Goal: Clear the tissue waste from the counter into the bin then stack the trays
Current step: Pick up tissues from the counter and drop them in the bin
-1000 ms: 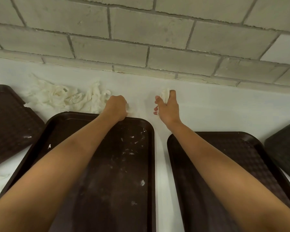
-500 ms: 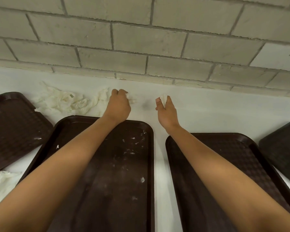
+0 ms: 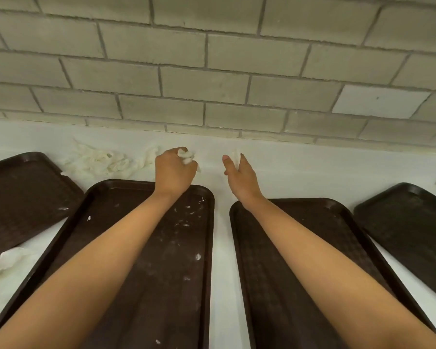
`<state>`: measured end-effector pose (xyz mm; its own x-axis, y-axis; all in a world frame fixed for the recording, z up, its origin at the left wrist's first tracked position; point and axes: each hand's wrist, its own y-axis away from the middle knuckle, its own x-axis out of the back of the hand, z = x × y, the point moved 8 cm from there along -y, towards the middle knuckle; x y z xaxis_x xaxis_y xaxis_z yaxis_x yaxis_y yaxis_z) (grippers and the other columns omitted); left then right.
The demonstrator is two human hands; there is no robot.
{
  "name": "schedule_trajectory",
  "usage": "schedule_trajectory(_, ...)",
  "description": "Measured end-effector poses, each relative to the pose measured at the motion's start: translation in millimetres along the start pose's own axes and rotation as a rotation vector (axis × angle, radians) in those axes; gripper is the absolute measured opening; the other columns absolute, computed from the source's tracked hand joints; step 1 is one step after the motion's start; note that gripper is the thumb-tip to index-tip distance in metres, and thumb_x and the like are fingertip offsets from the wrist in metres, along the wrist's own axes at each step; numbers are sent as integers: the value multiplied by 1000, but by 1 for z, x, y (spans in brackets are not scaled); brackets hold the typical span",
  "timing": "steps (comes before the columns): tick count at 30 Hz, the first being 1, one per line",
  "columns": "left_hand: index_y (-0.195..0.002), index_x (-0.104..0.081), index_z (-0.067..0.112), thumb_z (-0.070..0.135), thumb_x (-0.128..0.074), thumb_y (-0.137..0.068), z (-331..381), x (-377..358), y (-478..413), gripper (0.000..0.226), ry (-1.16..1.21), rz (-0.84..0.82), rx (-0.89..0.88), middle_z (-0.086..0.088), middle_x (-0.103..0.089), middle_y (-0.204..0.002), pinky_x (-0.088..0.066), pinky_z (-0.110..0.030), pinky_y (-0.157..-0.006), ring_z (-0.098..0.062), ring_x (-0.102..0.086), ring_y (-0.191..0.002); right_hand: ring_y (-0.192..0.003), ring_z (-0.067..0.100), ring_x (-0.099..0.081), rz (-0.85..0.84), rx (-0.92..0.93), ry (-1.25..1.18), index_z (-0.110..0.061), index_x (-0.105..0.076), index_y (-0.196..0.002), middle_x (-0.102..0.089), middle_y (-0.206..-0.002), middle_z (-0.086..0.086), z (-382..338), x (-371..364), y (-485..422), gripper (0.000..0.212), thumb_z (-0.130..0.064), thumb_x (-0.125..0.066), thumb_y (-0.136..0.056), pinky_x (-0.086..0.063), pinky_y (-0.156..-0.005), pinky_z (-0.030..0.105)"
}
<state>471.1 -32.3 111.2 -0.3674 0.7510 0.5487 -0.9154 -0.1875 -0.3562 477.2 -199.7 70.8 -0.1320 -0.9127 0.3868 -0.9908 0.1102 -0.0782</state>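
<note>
Two bare arms reach out over a white bench (image 3: 325, 170) toward a wall of grey bricks (image 3: 227, 71); the left hand (image 3: 174, 172) is curled up tight round a small ball of tissue (image 3: 186, 156), and the white stuff pokes out between its fingers; the right hand (image 3: 239, 175) pinches a little scrap of tissue (image 3: 235, 157) between its thumb and a finger, with the other fingers bent loosely; the two hands are near each other, out by the wall, but they do not touch; four dark brown trays lie flat on the bench side by side, each one on its own; the left end tray (image 3: 23, 197) is turned a bit at a slant; next to it is the crumby tray (image 3: 161, 260), which has small white bits (image 3: 198, 256) dotted on it, and the left arm goes over it; the third tray (image 3: 300, 248) lies under the right arm, with a thin strip of bench between it and the crumby tray; the right end tray (image 3: 413, 227) sits at a slant too; a big messy pile of tissue (image 3: 101, 162) lies on the bench close to the wall, just left of the left hand and behind the two left trays; one more lump of tissue (image 3: 5, 263) lies at the near left, in the gap between the left end tray and the crumby tray.
</note>
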Motion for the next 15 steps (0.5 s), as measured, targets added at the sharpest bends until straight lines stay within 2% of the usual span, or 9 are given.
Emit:
schedule_trajectory(2,-49,-27,16,-7,-48,-77,15,4,10,42,-30,28,-59,3,-31,-50,-32,-13,-48,-10,-27,-47,-113,20,-55,-10,13,-12,-12,-40,-134,-51,-113,-2,-1,7,9,44,-39,-38,-99,-38,-85,22)
schedule_trajectory(6,-51,-25,20,-9,-47,-79,37,6,30,45,-53,99,-127,5,-29,-53,-33,-10,-52,-8,-27,-48,-118,22,-53,-31,22,-12,-11,-39,-136,-53,-128,5,5,18,24,46,-39,-38,-99,-41,-93,25)
schedule_trajectory(9,-58,-32,25,-3,-48,-82,35,1,43,40,54,117,-38,9,-35,-61,-33,-9,-52,-5,-34,-55,-110,20,-56,-46,34,-5,-11,-44,-129,-54,-113,0,9,28,38,41,-38,-38,-99,-40,-87,25)
schedule_trajectory(11,-56,-30,19,-4,-47,-81,38,-2,56,38,92,128,-33,5,-35,-59,-34,-8,-52,-8,-34,-54,-101,19,-57,-54,26,-6,-10,-48,-121,-56,-103,-1,13,35,47,37,-38,-38,-99,-39,-82,25)
schedule_trajectory(15,-55,-29,17,-1,-48,-79,48,-10,80,36,120,110,-49,3,-35,-57,-35,-9,-54,-9,-36,-52,-102,18,-56,-70,29,8,-10,-49,-125,-59,-111,3,16,48,67,43,-41,-37,-98,-40,-82,25)
